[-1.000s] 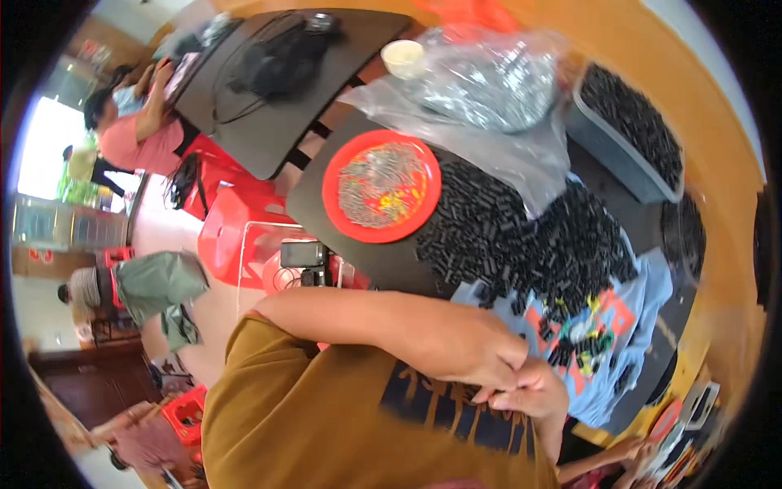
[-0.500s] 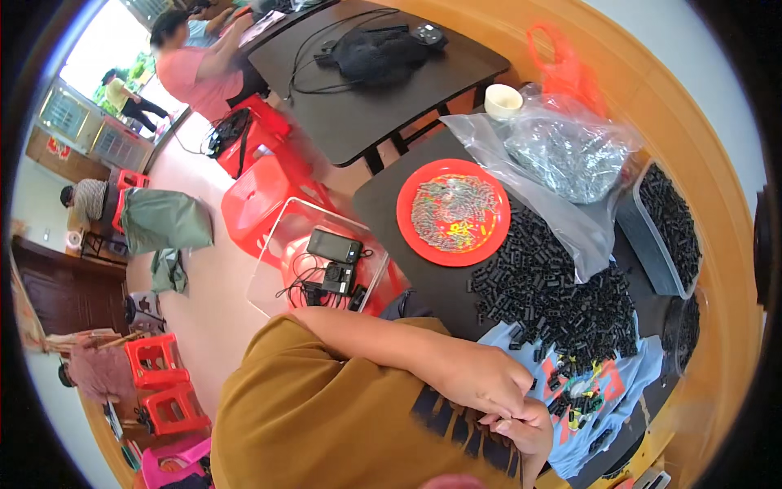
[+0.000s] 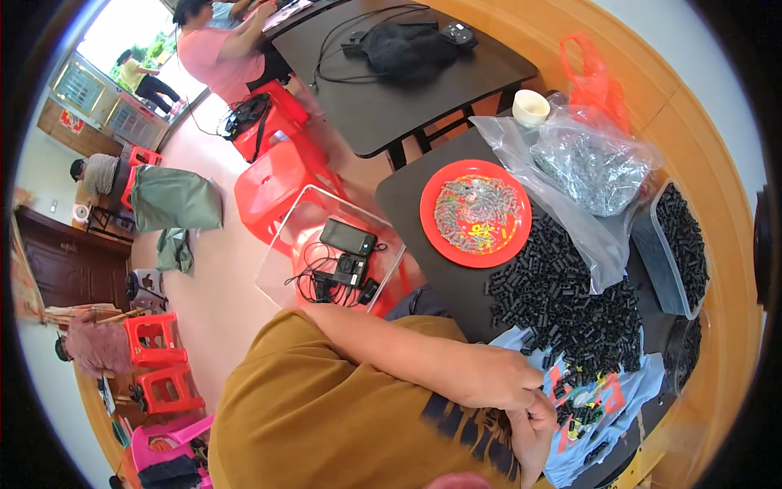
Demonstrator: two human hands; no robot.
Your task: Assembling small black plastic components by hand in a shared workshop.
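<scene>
My left hand (image 3: 498,379) and my right hand (image 3: 538,420) meet at the table's near edge, fingers closed and pressed together. Whatever sits between the fingertips is too small or hidden to make out. Just beyond them a light blue printed cloth (image 3: 645,376) lies on the dark table, with several small black plastic parts (image 3: 582,411) on it. A large heap of the same black parts (image 3: 562,306) spreads over the table and the cloth's far edge. Left of the heap stands a round red plate (image 3: 430,220) holding many thin, silvery metal pieces (image 3: 481,213).
Behind the heap lie a clear plastic bag of shiny pieces (image 3: 590,167), a cream bowl (image 3: 531,107) and a red bag (image 3: 599,90). A tub (image 3: 652,253) of black parts stands right. A clear tray (image 3: 277,265) with electronics rests on red stools at left. Other people sit farther off.
The view has shifted, so the table and its things appear farther right. My hands have drawn closer, the left fingers now against the right ones.
</scene>
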